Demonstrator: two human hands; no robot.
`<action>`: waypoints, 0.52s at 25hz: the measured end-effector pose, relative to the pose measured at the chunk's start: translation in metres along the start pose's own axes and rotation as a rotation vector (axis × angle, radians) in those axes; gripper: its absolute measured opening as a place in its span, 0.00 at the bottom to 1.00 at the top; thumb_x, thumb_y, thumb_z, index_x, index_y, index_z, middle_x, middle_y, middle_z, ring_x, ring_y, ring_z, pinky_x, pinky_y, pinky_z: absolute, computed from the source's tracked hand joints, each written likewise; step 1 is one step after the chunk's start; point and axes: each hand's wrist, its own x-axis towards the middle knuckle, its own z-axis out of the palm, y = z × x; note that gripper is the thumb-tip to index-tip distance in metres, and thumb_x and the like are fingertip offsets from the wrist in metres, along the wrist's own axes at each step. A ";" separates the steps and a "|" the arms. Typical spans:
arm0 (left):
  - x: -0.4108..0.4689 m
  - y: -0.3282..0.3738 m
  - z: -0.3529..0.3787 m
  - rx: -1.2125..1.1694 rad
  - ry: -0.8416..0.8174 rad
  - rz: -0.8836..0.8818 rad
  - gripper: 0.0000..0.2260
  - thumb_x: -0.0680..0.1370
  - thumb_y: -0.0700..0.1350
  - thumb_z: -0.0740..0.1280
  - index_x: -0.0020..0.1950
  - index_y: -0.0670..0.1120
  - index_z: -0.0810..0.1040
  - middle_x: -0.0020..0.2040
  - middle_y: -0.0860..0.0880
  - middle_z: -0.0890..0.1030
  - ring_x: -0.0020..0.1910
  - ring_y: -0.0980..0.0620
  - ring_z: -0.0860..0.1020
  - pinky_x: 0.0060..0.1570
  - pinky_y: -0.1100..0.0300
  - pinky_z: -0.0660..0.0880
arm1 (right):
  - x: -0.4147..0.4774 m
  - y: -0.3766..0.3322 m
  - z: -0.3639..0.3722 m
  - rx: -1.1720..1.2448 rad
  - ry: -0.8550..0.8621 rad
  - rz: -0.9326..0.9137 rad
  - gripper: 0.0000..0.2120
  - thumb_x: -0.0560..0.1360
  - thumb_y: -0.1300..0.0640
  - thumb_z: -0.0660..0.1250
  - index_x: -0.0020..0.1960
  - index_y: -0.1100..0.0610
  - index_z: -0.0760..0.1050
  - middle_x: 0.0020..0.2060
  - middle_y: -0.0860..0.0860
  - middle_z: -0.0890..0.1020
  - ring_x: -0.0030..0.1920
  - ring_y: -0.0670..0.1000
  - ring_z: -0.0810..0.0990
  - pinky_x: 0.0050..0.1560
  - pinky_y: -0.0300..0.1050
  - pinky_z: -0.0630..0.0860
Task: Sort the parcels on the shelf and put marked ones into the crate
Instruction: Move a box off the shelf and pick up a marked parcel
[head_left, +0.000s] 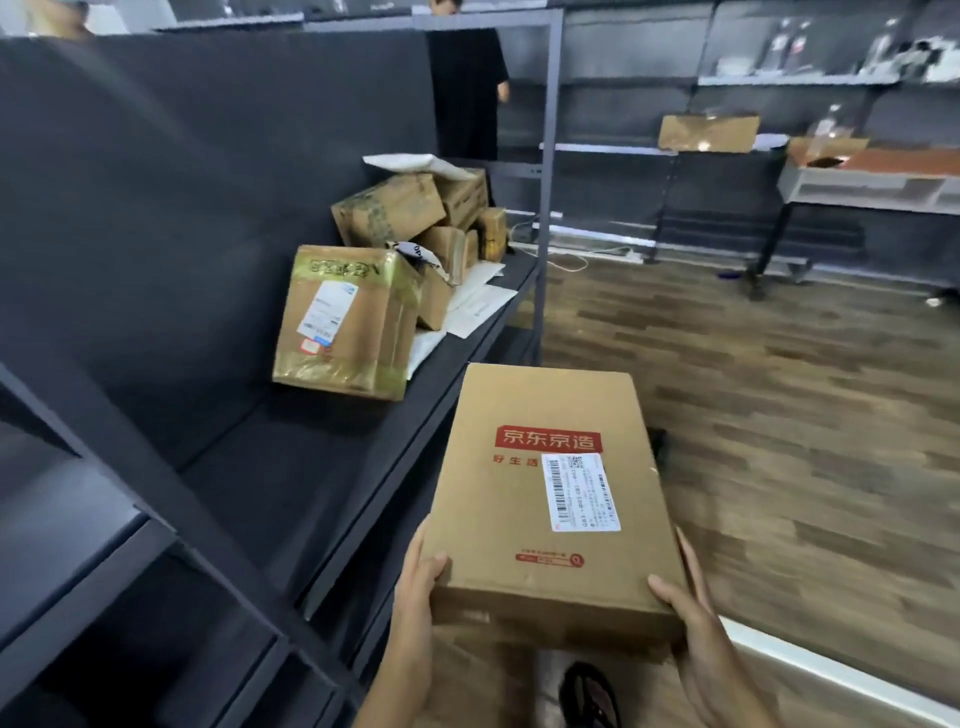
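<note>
near: left hand (415, 587) and right hand (691, 618) each clamp a near corner of the flat parcel (550, 493), thumbs on top. it is held in the air just right of the shelf (311, 493) edge. judgement: keep it level and check the printed face and label (581, 492) for a mark. crate not in view. long axis runs near-far, printed face up. farther on the shelf: taped box (345, 322), then heaped parcels (415, 223).

Parcels (395, 260) on shelf (291, 467), left.
</note>
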 end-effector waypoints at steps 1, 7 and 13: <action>0.013 0.004 0.005 0.003 0.043 0.033 0.25 0.70 0.53 0.62 0.67 0.51 0.74 0.59 0.50 0.82 0.59 0.49 0.79 0.64 0.47 0.71 | 0.027 -0.005 0.006 -0.008 -0.052 0.012 0.26 0.74 0.67 0.60 0.61 0.39 0.73 0.50 0.43 0.85 0.47 0.43 0.84 0.37 0.34 0.79; 0.064 0.017 0.036 -0.065 0.257 0.111 0.19 0.80 0.36 0.58 0.70 0.34 0.66 0.68 0.33 0.71 0.69 0.36 0.68 0.60 0.51 0.70 | 0.161 -0.050 0.029 -0.096 -0.336 0.073 0.29 0.67 0.63 0.65 0.59 0.35 0.74 0.53 0.40 0.84 0.49 0.40 0.83 0.39 0.31 0.78; 0.083 0.036 0.069 -0.243 0.609 0.147 0.20 0.77 0.41 0.58 0.70 0.46 0.70 0.66 0.44 0.76 0.61 0.47 0.75 0.61 0.50 0.69 | 0.230 -0.078 0.080 -0.157 -0.623 0.200 0.30 0.65 0.61 0.64 0.64 0.38 0.71 0.56 0.43 0.83 0.54 0.45 0.82 0.43 0.34 0.80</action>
